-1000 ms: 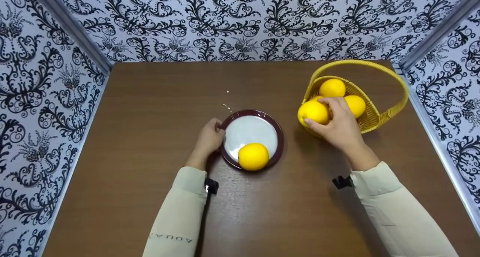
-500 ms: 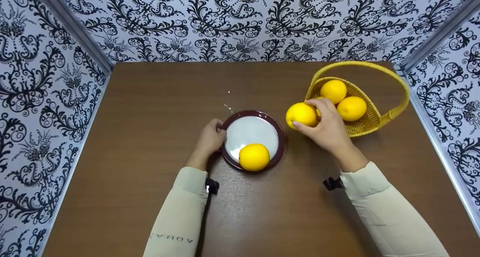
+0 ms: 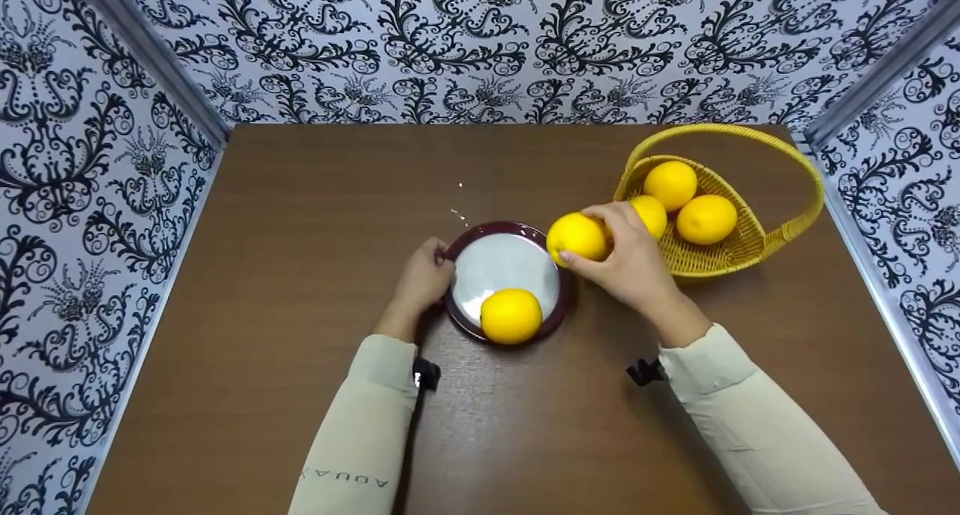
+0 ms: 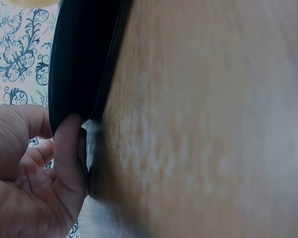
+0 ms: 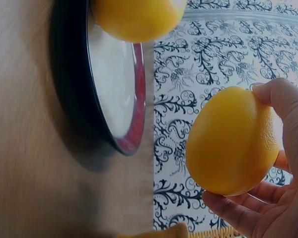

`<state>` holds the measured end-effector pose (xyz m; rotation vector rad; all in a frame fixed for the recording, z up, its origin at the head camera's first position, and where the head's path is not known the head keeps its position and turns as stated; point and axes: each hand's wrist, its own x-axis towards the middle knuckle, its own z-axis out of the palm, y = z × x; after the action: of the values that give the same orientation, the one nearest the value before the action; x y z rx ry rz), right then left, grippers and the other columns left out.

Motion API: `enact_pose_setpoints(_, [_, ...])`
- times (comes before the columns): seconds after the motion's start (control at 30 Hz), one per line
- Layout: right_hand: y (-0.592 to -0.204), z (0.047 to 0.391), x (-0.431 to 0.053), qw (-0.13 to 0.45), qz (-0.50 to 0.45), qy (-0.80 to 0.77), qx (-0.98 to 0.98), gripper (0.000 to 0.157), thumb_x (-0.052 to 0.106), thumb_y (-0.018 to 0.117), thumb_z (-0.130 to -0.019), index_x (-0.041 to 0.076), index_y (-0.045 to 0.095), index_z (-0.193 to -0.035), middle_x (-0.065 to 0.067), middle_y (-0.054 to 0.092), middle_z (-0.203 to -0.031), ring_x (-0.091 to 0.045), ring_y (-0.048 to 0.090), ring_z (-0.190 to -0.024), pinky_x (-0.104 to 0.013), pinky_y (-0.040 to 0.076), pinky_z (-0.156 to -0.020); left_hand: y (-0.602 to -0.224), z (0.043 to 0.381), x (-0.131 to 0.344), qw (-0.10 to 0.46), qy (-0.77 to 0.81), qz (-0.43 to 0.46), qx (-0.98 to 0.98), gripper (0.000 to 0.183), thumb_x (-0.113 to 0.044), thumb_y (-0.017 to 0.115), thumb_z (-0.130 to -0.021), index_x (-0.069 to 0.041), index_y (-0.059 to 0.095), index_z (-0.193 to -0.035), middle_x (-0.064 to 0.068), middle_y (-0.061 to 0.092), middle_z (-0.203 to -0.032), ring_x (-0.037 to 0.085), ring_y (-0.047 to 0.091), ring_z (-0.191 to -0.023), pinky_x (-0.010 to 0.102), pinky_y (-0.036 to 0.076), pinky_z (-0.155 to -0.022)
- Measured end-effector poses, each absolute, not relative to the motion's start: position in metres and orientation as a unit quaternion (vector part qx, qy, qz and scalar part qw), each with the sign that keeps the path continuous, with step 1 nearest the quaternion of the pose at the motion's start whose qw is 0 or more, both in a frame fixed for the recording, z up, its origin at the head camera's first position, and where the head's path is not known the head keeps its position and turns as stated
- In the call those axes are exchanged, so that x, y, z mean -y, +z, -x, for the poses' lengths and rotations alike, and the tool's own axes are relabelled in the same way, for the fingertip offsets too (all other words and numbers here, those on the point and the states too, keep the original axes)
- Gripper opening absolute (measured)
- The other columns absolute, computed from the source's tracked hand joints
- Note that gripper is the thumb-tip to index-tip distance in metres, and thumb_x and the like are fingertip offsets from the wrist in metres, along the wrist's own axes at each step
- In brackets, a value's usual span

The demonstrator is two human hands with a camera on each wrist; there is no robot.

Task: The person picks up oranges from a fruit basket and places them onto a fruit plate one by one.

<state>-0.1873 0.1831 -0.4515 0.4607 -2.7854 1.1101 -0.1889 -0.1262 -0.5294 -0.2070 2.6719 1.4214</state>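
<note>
My right hand [image 3: 626, 256] grips a yellow lemon [image 3: 577, 238] between thumb and fingers, just past the plate's right rim in the head view. The right wrist view shows this lemon [image 5: 232, 141] held off the table, apart from the plate. My left hand [image 3: 426, 273] pinches the left rim of a round plate [image 3: 558, 305] with a white middle and a dark red-brown rim. In the left wrist view, a thumb and finger [image 4: 69, 153] are on the plate's dark edge [image 4: 82, 59]. Another lemon [image 3: 511, 317] lies on the plate's near side.
A yellow woven basket [image 3: 739, 256] with a tall arched handle [image 3: 806, 170] stands at the right, with 3 lemons in view inside. A few small light flecks [image 3: 459, 216] show on the brown table [image 3: 322, 200] behind the plate. Patterned walls [image 3: 480, 49] border the table.
My right hand has carried the lemon left, from the basket's edge to the plate's right rim. My left hand and the plate have stayed in place.
</note>
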Motion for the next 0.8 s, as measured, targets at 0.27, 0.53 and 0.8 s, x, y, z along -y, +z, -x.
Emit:
enact_pose_setpoints(0.27, [-0.455,0.187,-0.163,0.044,-0.170,0.366,0.914,0.066,0.041,0.088,-0.080,0.009,0.062,-0.132,-0.012,0.056,-0.131,-0.031,0.054,-0.120,-0.051,0.049,-0.107,-0.529,0.189,0.126,0.051,0.468,0.064,-0.880,0.019,-0.007,0.055,-0.092,-0.005,0.063,-0.110,0.002,0.053,-0.085,0.020,0.054,-0.082,0.028,0.045,-0.072])
enact_pose_setpoints(0.53, [-0.459,0.188,-0.143,0.032,-0.183,0.358,0.915,0.065,0.045,0.087,-0.080,0.014,0.063,-0.131,-0.008,0.056,-0.129,-0.027,0.057,-0.115,-0.049,0.054,-0.102,-0.529,0.188,0.125,0.051,0.473,0.066,-0.877,0.020,-0.007,0.055,-0.093,-0.004,0.063,-0.111,0.002,0.053,-0.084,0.020,0.054,-0.081,0.027,0.046,-0.069])
enact_pose_setpoints(0.8, [-0.461,0.189,-0.124,0.009,-0.194,0.357,0.914,0.064,0.048,0.086,-0.081,0.017,0.063,-0.132,-0.004,0.056,-0.129,-0.027,0.059,-0.112,-0.048,0.057,-0.100,-0.529,0.187,0.126,0.053,0.474,0.066,-0.877,0.019,-0.006,0.055,-0.093,-0.004,0.063,-0.111,0.001,0.052,-0.083,0.019,0.053,-0.080,0.028,0.046,-0.069])
